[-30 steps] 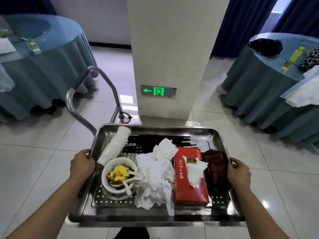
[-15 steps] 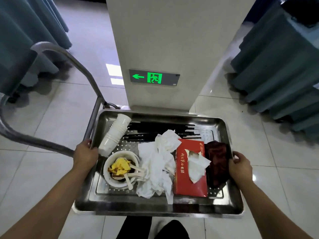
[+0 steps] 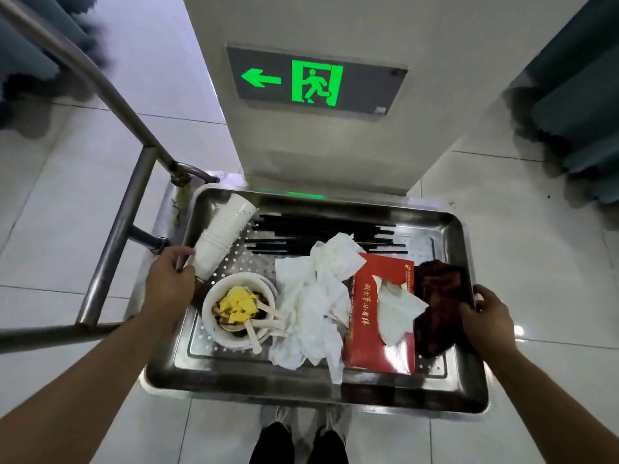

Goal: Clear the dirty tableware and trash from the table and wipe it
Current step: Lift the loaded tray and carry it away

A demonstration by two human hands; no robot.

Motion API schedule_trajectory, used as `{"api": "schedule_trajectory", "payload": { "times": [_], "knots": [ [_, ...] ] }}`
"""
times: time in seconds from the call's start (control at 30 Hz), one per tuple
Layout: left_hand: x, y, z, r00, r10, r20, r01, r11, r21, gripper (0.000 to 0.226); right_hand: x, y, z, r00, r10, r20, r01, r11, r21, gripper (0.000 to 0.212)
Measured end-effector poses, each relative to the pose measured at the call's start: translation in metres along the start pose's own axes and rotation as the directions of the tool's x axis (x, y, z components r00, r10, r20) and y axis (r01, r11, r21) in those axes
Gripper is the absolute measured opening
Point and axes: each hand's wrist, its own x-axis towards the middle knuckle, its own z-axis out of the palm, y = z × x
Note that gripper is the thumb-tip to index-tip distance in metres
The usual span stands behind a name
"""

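White tiled floor, pillar; steel tray in both hands' grip

Under the left hand, the left rim of the shiny rectangular steel tray is covered, so the fingers' hold beneath it cannot be seen. The right hand likewise hides the right rim and one edge of the crumpled dark red cloth just beside it. Between the hands, the heap of crumpled white paper napkins covers the near ends of the black chopsticks and one edge of the red cardboard tissue box. Beyond the left hand, the grey metal cart handle runs out of the picture. Both forearms are cut by the bottom edge.
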Motion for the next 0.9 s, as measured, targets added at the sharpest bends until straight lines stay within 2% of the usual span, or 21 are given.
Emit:
{"api": "schedule_trajectory", "payload": {
  "times": [0.27, 0.43, 0.57, 0.77, 0.83, 0.9],
  "knots": [
    [0.072, -0.051, 0.099, 0.999, 0.021, 0.027, -0.024, 0.993, 0.115, 0.015, 0.112, 0.031, 0.1, 1.0, -0.005, 0.026, 0.003, 0.999, 0.051, 0.045],
    [0.117, -0.075, 0.151, 1.0, 0.022, 0.021, -0.026, 0.978, 0.209, 0.018, 0.167, 0.051, 0.146, 1.0, -0.002, 0.024, 0.0, 0.998, 0.056, 0.047],
    [0.139, -0.074, 0.176, 0.999, 0.037, 0.04, -0.044, 0.975, 0.218, 0.018, 0.189, 0.058, 0.169, 0.999, -0.011, 0.033, 0.009, 0.999, 0.049, 0.034],
    [0.166, -0.075, 0.19, 0.987, -0.05, 0.154, 0.013, 0.974, 0.228, 0.026, 0.205, 0.065, 0.189, 0.998, 0.011, 0.066, -0.014, 0.999, 0.043, 0.049],
    [0.167, -0.073, 0.188, 0.977, -0.02, 0.212, -0.048, 0.95, 0.31, 0.036, 0.206, 0.063, 0.188, 0.996, 0.012, 0.085, -0.012, 1.0, 0.008, 0.051],
    [0.161, -0.061, 0.185, 0.969, 0.05, 0.24, -0.155, 0.884, 0.44, 0.047, 0.203, 0.056, 0.185, 0.998, -0.034, 0.061, 0.039, 0.995, -0.087, 0.057]
  ]
}}
